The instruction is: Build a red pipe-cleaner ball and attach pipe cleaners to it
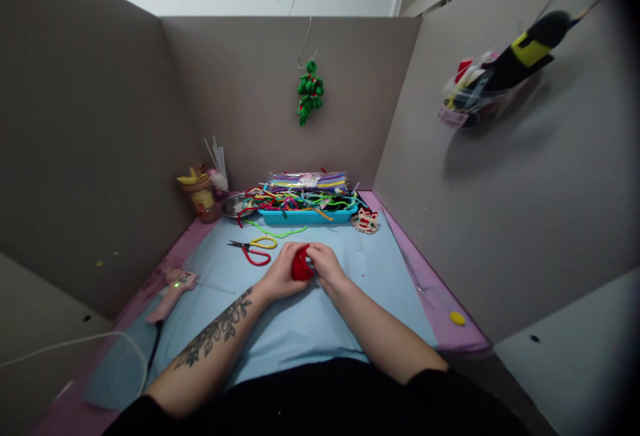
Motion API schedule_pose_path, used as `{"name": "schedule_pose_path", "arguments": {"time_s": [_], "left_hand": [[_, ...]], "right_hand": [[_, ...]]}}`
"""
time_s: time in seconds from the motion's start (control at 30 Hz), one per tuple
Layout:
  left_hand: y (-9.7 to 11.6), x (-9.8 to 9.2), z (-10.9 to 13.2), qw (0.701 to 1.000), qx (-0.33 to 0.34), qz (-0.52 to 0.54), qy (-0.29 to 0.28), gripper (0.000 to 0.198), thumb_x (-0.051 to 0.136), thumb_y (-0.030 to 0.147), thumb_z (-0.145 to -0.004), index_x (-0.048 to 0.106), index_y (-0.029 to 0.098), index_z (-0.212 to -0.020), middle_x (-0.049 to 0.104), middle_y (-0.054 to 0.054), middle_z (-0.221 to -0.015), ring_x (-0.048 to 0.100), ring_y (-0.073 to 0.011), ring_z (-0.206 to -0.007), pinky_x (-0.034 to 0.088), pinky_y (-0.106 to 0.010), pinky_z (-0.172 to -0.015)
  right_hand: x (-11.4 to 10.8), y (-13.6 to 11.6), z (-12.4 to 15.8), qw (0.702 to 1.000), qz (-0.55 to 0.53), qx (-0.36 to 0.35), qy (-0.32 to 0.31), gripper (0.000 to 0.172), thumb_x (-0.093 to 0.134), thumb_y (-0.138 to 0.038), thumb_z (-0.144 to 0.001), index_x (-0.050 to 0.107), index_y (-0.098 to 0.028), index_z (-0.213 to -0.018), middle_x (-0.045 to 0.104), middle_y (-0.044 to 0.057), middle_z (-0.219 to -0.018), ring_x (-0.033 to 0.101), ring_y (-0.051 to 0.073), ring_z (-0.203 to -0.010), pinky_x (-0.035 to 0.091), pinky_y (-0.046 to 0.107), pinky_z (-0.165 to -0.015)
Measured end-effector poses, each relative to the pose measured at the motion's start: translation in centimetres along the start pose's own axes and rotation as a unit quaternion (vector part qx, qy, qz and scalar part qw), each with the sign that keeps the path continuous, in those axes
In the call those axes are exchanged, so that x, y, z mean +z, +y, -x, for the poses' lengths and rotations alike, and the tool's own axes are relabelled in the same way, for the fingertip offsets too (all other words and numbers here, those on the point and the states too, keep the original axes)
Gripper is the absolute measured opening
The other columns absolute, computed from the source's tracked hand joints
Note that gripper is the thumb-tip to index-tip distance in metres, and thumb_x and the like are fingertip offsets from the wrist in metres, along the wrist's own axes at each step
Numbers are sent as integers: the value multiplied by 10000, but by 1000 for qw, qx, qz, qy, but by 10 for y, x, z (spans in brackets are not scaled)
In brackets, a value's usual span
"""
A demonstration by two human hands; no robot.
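Observation:
Between my two hands is a red fuzzy piece (301, 265), held above the blue sheet near the middle of the view. My left hand (283, 272) wraps its fingers round the piece from the left. Against its right side, the fingers of my right hand (324, 264) are pressed together, their tips partly hidden. Scissors (257, 245) with one yellow and one red handle lie open just left of my hands. Behind them, a bright green fuzzy stem (277, 232) rests on the sheet.
A blue tray (307, 217) of colourful stems stands at the back beside a metal dish (239, 206). A pink glue gun (173, 293) lies left, its cord trailing. A red-and-white ornament (365, 221) sits right of the tray. Grey partitions (240, 96) enclose the table; a yellow disc (457, 318) lies right.

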State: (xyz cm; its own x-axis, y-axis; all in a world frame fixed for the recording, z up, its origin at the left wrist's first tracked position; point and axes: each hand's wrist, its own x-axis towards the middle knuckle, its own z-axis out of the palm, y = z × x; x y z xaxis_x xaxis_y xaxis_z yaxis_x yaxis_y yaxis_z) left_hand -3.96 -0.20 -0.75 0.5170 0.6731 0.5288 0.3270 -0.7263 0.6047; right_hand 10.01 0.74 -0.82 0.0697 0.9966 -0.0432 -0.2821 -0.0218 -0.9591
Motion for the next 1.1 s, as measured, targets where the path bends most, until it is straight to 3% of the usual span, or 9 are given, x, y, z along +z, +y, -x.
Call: {"name": "schedule_pose_path", "arguments": {"time_s": [0.13, 0.23, 0.37, 0.43, 0.6, 0.73, 0.83, 0.97, 1.1], "left_hand": [[-8, -7, 0, 988, -37, 150, -22, 890, 788, 324, -647, 312, 248, -1395, 378, -158, -1407, 389, -318, -1304, 389, -481, -1034], [-14, -14, -2, 961, -100, 256, 32, 663, 661, 446, -785, 391, 264, -1362, 434, -142, -1397, 423, -293, -1298, 420, -449, -1005], [-14, -24, -7, 970, -123, 202, 56, 373, 521, 488, -873, 634, 220, -1106, 556, -115, -1283, 473, -270, -1249, 347, -451, -1066], [-13, -28, -9, 980, -113, 160, 39, 388, 455, 508, -896, 681, 197, -951, 566, -122, -1242, 490, -268, -1220, 314, -456, -1086], [-12, -31, -10, 990, -86, 104, -43, 462, 448, 591, -859, 674, 190, -814, 545, -131, -1136, 480, -281, -1182, 331, -452, -1065], [-9, -32, -10, 984, -64, 146, -81, 463, 471, 605, -840, 611, 186, -700, 543, -112, -1043, 514, -260, -1065, 386, -410, -1001], [-9, -32, -10, 974, -74, 196, -85, 433, 515, 579, -829, 568, 179, -669, 545, -93, -1009, 517, -231, -988, 405, -365, -944], [-15, -27, -10, 955, -135, 263, -23, 407, 558, 551, -815, 552, 168, -678, 563, -63, -910, 515, -191, -860, 420, -308, -803], [-15, -21, -10, 917, -205, 342, 2, 392, 647, 531, -752, 511, 166, -705, 509, 16, -667, 452, -118, -618, 367, -242, -605]], "right_hand": [[-7, -8, -2, 995, 36, -96, 20, 71, 543, -204, -586, 563, -198, -518, 582, -6, -708, 519, 141, -716, 410, 239, -664], [-12, -15, -2, 988, 67, -120, -65, 55, 577, -199, -602, 625, -204, -576, 600, 33, -1029, 544, 198, -994, 424, 281, -850], [-17, -17, 0, 967, 136, -111, -184, 84, 617, -180, -613, 684, -209, -655, 519, 53, -1250, 480, 230, -1198, 333, 334, -1026], [-19, -18, 1, 954, 187, -127, -196, 91, 631, -169, -615, 699, -212, -656, 486, 57, -1324, 416, 238, -1280, 246, 352, -1094], [-22, -22, 1, 921, 275, -165, -219, 114, 643, -150, -619, 721, -206, -681, 356, 62, -1492, 145, 257, -1442, 51, 389, -1158], [-23, -21, -1, 916, 294, -164, -219, 86, 648, -122, -586, 672, -204, -578, 417, 57, -1452, 202, 273, -1418, 100, 414, -1150], [-22, -16, -5, 937, 264, -122, -194, 94, 637, -120, -558, 623, -199, -508, 528, 69, -1323, 322, 287, -1348, 217, 415, -1103], [-19, -11, -8, 984, 115, -26, -135, 67, 613, -190, -573, 613, -181, -506, 604, 71, -1171, 506, 266, -1152, 391, 349, -926], [-14, -11, -6, 991, -43, 73, -104, 57, 628, -191, -532, 585, -172, -500, 674, 34, -965, 583, 171, -786, 431, 268, -672]]}}
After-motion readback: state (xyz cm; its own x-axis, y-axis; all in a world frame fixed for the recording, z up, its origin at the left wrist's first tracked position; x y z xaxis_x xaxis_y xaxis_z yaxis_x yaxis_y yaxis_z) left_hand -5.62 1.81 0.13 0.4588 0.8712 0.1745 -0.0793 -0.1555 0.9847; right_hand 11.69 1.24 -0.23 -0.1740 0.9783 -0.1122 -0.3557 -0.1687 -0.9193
